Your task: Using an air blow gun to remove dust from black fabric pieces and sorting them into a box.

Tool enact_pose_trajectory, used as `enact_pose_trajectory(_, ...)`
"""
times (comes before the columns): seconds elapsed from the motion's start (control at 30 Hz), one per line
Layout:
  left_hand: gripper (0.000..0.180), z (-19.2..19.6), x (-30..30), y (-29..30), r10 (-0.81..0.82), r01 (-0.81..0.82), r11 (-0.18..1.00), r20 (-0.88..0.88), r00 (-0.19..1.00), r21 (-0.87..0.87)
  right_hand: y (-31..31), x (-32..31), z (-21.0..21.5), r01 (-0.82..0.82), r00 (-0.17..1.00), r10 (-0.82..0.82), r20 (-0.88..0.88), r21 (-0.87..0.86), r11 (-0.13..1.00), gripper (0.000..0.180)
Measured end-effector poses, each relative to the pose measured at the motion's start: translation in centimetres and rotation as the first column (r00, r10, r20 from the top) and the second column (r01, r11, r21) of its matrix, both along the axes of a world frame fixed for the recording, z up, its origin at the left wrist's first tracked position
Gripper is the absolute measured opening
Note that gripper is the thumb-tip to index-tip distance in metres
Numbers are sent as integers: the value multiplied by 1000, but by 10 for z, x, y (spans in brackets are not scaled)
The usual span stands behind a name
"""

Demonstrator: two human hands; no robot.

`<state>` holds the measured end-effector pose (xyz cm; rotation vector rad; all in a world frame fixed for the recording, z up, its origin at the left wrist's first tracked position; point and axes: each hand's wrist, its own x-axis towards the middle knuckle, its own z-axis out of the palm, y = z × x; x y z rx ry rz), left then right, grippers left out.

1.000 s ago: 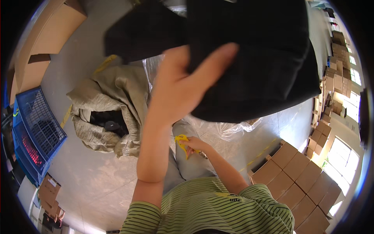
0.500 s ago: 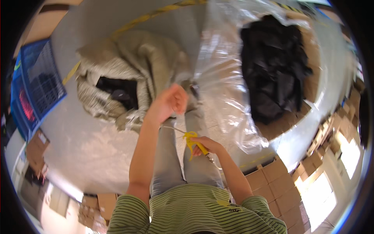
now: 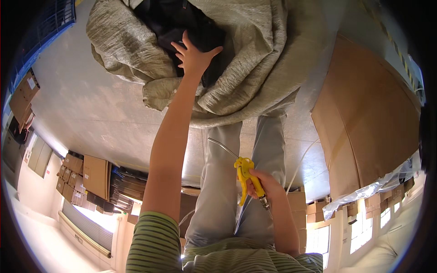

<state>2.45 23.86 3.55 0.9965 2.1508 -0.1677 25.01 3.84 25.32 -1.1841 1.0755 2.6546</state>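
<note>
My left hand point(image 3: 195, 58) reaches out over a black fabric item point(image 3: 182, 22) with its fingers spread. It looks to be touching the fabric, though not gripping it. The black item lies in the mouth of a large beige woven sack point(image 3: 246, 59), whose loose folds spread around it on the floor. Closer to my body, my right hand point(image 3: 268, 185) is wrapped round a yellow air blow gun point(image 3: 245, 169). The gun's thin metal nozzle points up and left, and a metal fitting shows at its lower end.
At the right lies a big brown cardboard sheet point(image 3: 359, 123) with clear plastic point(image 3: 378, 187) along its near edge. A thin pale hose point(image 3: 300, 164) runs beside my right leg. A blue crate point(image 3: 45, 32) stands far left, and stacked cartons point(image 3: 75, 175) are behind me.
My view has shifted towards the sack. My left hand has gone from loosely curled to spread over the black item. The black fabric pile on the right has left view; my right hand keeps the blow gun.
</note>
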Motion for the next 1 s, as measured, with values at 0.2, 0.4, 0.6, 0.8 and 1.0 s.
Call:
enact_pose_trajectory(0.2,102,-49,-19,11,-1,-3,997,-57,998,-76,-5,1,-16,-170,979,164,124,39,985,50)
enact_pose_trajectory(0.4,77,-49,-33,19,-169,172,985,-190,967,-1,-9,-12,-16,-191,888,191,419,-43,981,50)
enact_pose_trajectory(0.6,56,35,-73,-17,380,-586,802,657,652,117,30,-18,3,215,957,-230,176,97,972,46)
enact_pose_trajectory(0.8,62,143,-76,-42,226,-497,842,698,680,212,66,-7,30,-327,906,155,394,418,847,36)
enact_pose_trajectory(1.0,58,190,-61,-31,144,-310,951,848,510,25,82,20,51,-421,841,134,525,478,771,35)
